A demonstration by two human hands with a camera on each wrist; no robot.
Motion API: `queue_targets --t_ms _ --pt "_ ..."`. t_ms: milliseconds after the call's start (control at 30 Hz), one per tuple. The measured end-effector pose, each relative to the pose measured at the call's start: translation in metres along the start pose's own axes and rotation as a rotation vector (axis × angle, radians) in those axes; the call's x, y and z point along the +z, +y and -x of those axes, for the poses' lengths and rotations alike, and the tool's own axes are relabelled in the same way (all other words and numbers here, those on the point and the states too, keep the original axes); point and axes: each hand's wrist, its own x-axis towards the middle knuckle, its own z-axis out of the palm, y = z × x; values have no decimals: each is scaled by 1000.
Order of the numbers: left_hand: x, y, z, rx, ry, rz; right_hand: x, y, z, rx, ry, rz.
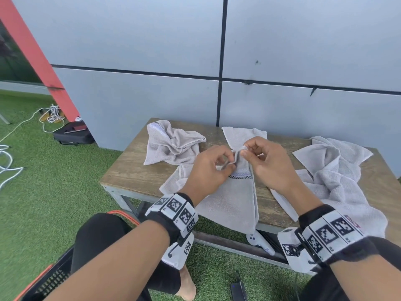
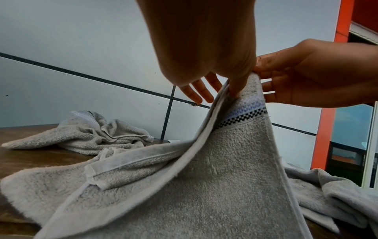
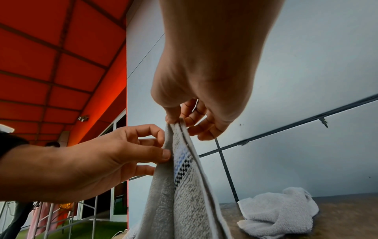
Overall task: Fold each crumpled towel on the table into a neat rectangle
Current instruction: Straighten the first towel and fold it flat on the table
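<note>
A grey towel with a checkered band lies across the middle of the wooden table, its near end hanging over the front edge. Both hands hold its raised top edge above the table. My left hand pinches the hem between thumb and fingers. My right hand pinches the same edge just beside it, thumb in front. In the left wrist view the towel hangs like a tent from my left hand. A second crumpled towel lies at the back left, a third at the right.
The table stands against a grey panelled wall on green artificial turf. A white controller lies under the table. A black crate sits at my lower left. Cables and a dark case lie on the turf, left.
</note>
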Motion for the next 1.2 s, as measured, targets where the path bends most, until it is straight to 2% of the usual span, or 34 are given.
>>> queue_targets --t_ms 233,433,600,933,1033,1200 --pt "-1 -5 -3 -89 39 25 3 -7 -5 -3 -43 -31" --pt "-11 -15 -6 -191 -79 -20 0 -16 -10 -22 -52 -58" --pt "-37 -17 -10 -321 -164 -49 -13 -13 -17 -6 27 -62" --pt "-91 -33 -22 -419 -197 -171 -50 -11 -41 11 224 -272" --pt "-108 -30 -25 -414 -172 -152 -63 -9 -48 48 296 -262" --pt "-126 -21 -31 -368 -156 -188 -78 -2 -53 77 331 -262"
